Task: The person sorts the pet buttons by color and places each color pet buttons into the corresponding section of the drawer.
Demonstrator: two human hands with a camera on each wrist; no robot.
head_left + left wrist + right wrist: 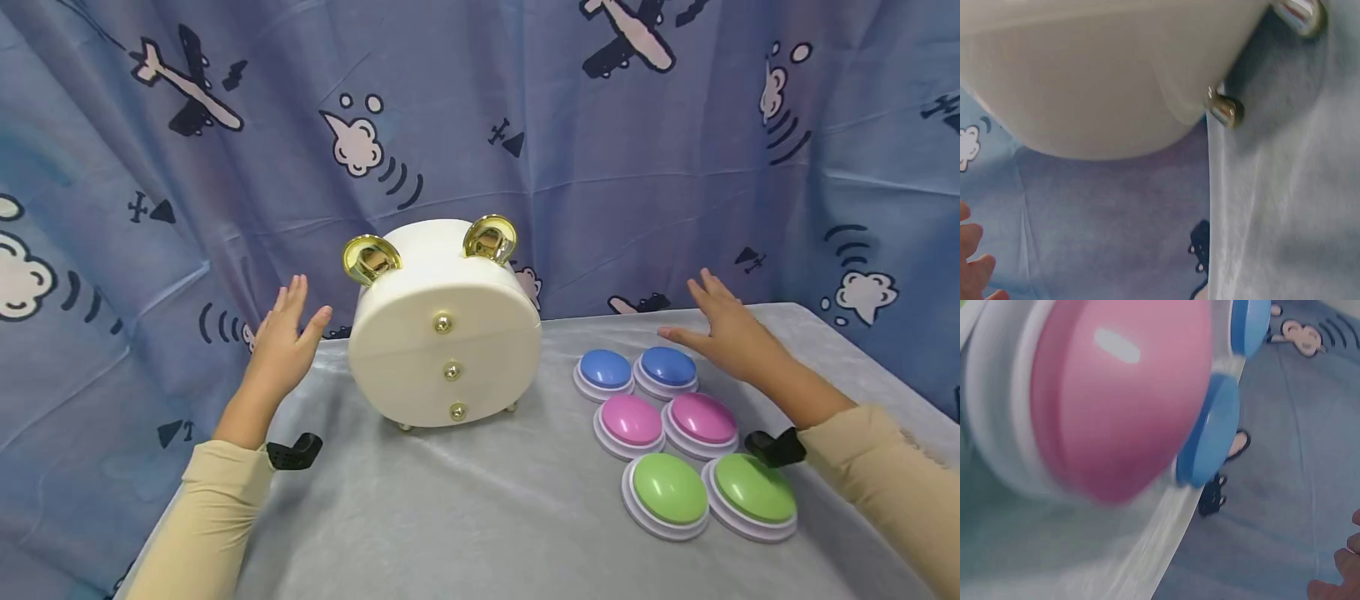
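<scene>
A white drawer box (446, 354) shaped like an alarm clock stands on the table, with gold knobs down its front and two gold bell-like ears (491, 239) on top. My left hand (281, 350) is raised to the left of the box, fingers straight, holding nothing. To the right my right hand (731, 333) hovers with spread fingers, behind and above the push buttons. These stand in pairs: blue buttons (606, 368) at the back, pink buttons (632, 419) in the middle, green buttons (670, 489) nearest me. Each has a white base.
The table (420, 517) has a pale grey cloth. Behind it hangs a blue curtain (450, 108) printed with planes and clouds. A black wrist mount (295, 452) shows at my left cuff, another mount (776, 447) at the right, overlapping a green button in the head view.
</scene>
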